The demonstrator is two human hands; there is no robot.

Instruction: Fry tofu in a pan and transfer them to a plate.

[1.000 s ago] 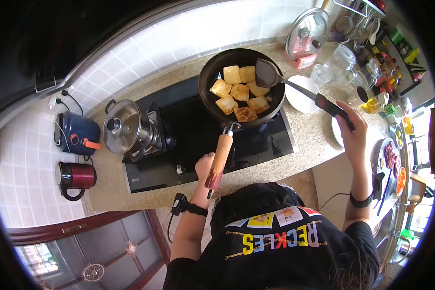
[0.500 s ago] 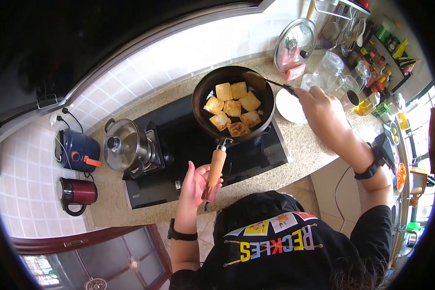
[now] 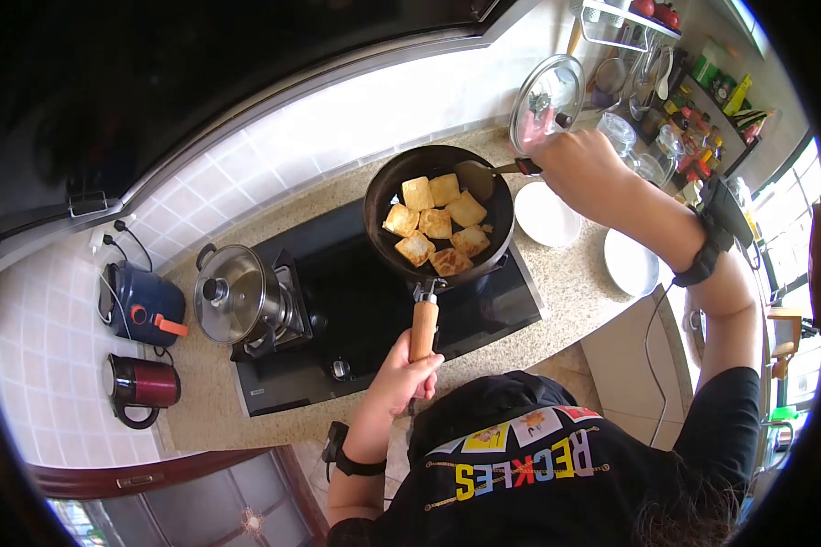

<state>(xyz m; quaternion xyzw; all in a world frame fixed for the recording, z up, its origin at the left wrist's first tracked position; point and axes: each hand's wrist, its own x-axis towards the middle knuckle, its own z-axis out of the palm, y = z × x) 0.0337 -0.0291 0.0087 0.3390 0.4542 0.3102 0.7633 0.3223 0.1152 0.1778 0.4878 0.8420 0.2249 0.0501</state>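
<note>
My left hand (image 3: 405, 376) is wrapped round the wooden handle (image 3: 423, 330) of a dark frying pan (image 3: 380, 239) on the stove. Several browned tofu slices (image 3: 435, 223) lie in the pan, mostly side by side. My right hand (image 3: 582, 167) grips a spatula (image 3: 504, 169) by its dark handle. The spatula's blade rests inside the pan at its upper right, beside the tofu. A white plate (image 3: 547, 217) sits on the counter just below my right hand.
A lidded steel pot (image 3: 233, 301) stands on the left burner of the black stove (image 3: 337, 292). Further left are a blue appliance (image 3: 146, 296) and a red kettle (image 3: 150, 382). A glass lid (image 3: 545, 96) leans at the back. Another white dish (image 3: 629, 264) lies at the right.
My left hand has closed round the pan handle, where its fingers were loose before. My right hand has shifted slightly left and up, and the spatula blade sits lower in the pan.
</note>
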